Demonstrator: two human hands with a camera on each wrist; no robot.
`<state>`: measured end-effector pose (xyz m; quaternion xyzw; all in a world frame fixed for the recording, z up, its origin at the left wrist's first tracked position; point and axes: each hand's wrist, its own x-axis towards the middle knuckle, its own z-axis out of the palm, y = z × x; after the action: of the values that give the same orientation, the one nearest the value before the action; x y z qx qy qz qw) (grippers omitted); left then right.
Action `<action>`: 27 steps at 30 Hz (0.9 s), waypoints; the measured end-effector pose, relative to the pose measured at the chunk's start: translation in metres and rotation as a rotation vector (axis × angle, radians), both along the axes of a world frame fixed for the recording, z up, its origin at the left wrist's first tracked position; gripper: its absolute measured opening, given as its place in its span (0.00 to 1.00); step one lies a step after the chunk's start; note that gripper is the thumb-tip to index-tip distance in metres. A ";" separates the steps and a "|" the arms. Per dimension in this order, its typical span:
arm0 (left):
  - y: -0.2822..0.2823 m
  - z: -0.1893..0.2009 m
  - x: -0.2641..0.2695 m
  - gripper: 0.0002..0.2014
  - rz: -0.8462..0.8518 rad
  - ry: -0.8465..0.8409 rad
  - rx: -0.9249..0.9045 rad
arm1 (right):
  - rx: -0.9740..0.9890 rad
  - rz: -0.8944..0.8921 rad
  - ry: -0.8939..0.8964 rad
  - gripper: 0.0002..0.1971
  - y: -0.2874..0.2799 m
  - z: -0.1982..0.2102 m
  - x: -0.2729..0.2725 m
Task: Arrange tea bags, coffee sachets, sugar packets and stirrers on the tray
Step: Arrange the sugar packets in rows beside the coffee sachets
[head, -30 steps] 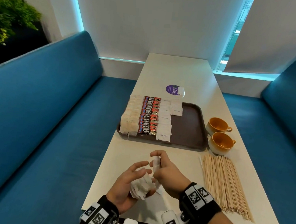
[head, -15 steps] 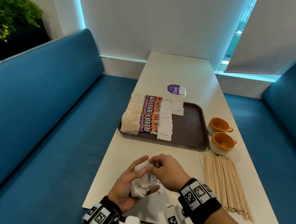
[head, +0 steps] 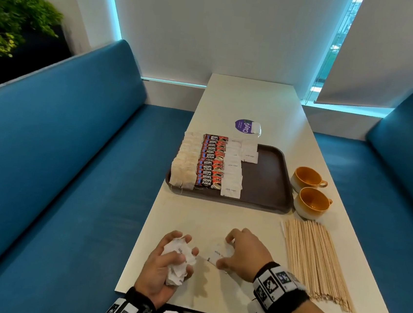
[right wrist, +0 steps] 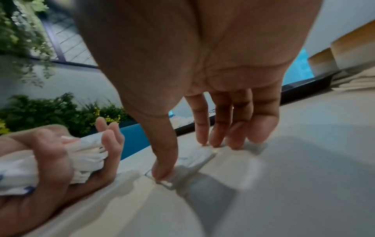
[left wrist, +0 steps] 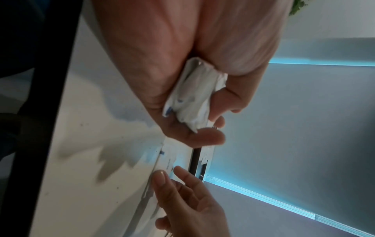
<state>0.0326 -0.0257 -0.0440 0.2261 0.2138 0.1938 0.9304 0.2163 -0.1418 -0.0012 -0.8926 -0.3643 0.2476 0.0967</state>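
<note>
My left hand (head: 171, 262) grips a crumpled bundle of white sugar packets (head: 179, 256) just above the table's near edge; the left wrist view shows the bundle (left wrist: 194, 99) held in the curled fingers. My right hand (head: 226, 252) arches over a single sugar packet (head: 216, 253) lying flat on the table, pinching it between thumb and fingertips at opposite edges (right wrist: 185, 157). The brown tray (head: 269, 178) farther back holds a column of tea bags (head: 184, 164), one of coffee sachets (head: 211, 162) and rows of sugar packets (head: 232, 177). Wooden stirrers (head: 317, 259) lie on the table at the right.
Two orange cups (head: 310, 190) stand right of the tray. A purple round sticker (head: 244, 126) sits behind it. The tray's right half is bare. Blue benches flank the narrow white table (head: 257, 100) on both sides.
My right hand left the bundle and dropped to the right onto the table, where it now pinches one flat packet. The left hand curled tighter on the bundle.
</note>
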 end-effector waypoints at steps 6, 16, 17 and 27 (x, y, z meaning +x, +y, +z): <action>0.000 -0.006 0.004 0.24 -0.058 -0.028 -0.056 | -0.020 -0.037 0.111 0.23 0.002 0.002 0.002; 0.000 0.000 0.009 0.36 -0.026 0.030 -0.033 | 0.591 -0.168 0.666 0.06 0.008 0.028 -0.022; 0.000 -0.001 0.009 0.39 -0.032 0.029 0.008 | 0.639 -0.190 0.686 0.05 0.012 0.029 -0.028; 0.003 -0.011 0.010 0.37 -0.050 0.054 0.065 | 0.542 0.127 0.196 0.04 0.022 0.013 -0.058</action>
<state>0.0430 -0.0226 -0.0547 0.2665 0.2268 0.1711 0.9210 0.1581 -0.1196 0.0115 -0.7814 -0.4611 0.2320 0.3508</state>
